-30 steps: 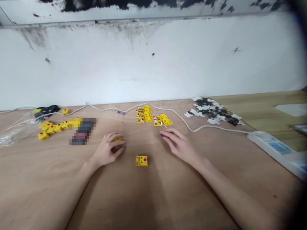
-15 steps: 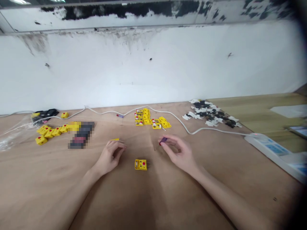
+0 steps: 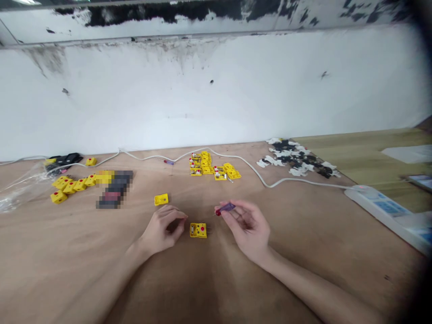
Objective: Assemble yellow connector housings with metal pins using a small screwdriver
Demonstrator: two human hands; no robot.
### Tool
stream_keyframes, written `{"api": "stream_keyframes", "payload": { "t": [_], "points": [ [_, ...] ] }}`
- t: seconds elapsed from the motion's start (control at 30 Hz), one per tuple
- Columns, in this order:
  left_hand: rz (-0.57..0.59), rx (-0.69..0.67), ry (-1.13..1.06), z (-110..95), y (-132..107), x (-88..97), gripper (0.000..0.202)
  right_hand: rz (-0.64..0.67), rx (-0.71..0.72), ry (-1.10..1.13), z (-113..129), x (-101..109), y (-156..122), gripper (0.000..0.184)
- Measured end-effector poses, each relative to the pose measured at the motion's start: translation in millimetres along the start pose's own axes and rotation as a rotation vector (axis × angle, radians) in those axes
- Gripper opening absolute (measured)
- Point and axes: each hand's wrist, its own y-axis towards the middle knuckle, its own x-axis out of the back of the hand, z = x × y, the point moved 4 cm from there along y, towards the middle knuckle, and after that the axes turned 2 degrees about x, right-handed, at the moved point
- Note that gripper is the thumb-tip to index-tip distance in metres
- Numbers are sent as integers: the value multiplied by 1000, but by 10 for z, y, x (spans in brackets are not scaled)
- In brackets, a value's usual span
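1. A plywood table (image 3: 57, 252) ran forward to a stained white wall (image 3: 216, 99) at 12 o'clock, with its far edge there; a narrow gap of smooth wood separated the hands.
2. The right hand (image 3: 246, 229) pinched a small purple screwdriver (image 3: 225, 208), narrow between thumb and fingers.
3. The left hand (image 3: 164, 231) curled loosely, holding nothing visible.
4. A yellow plastic connector block (image 3: 198, 230) with a red dot sat between them, just beside the left hand.
5. A flat yellow cover (image 3: 161, 199), under the left hand a moment earlier, now lay uncovered at 11 o'clock from it.
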Motion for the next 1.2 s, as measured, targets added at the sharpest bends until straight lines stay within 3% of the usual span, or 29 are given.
{"api": "stream_keyframes", "payload": {
  "t": [0.17, 0.37, 0.63, 0.93, 1.2],
  "points": [
    [125, -7, 38, 6, 44, 37, 21, 26, -12, 9, -38, 12, -5, 24],
    [252, -50, 97, -69, 45, -18, 43, 129, -14, -63, -40, -70, -69, 21],
    [244, -59, 101, -40, 31, -66, 36, 268, -7, -149, -45, -153, -86, 22],
    [228, -29, 80, -80, 41, -43, 41, 94, 40, -85, 27, -30, -3, 31],
    [36, 141, -78, -213, 53, -128, 20, 54, 70, -50, 138, -27, -3, 28]
  ]
}}
